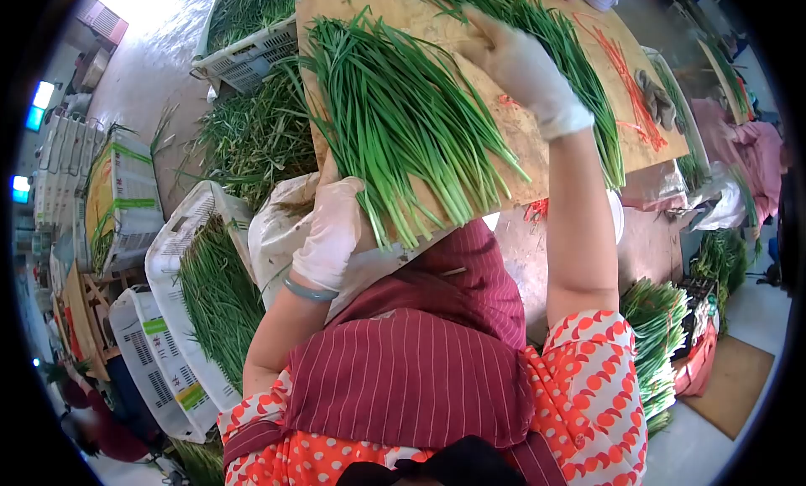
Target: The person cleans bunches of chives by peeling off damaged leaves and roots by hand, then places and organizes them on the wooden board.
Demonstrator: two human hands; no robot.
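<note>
Loose green garlic chives (pixel 403 125) lie spread over the wooden board (pixel 554 171), their pale cut ends toward me. In a thin white glove, my left hand (pixel 330 222) is at the board's left front edge, against the side of these stalks. Its visible fingers are apart, and I see nothing held in them. My right hand (pixel 525 70), also gloved, is over the board between this spread and a second row of chives (pixel 567 54). Its fingers are stretched out and slightly blurred, with nothing visible in them.
Red tie strips (pixel 625 83) and a dark grey cloth-like item (pixel 656 100) lie on the board's right side. White crates (pixel 180 243) of chives stand on the left, near loose leaves (pixel 260 138) in a heap. Bundled chives (pixel 655 335) are stacked at my right. Another person (pixel 751 150) is at far right.
</note>
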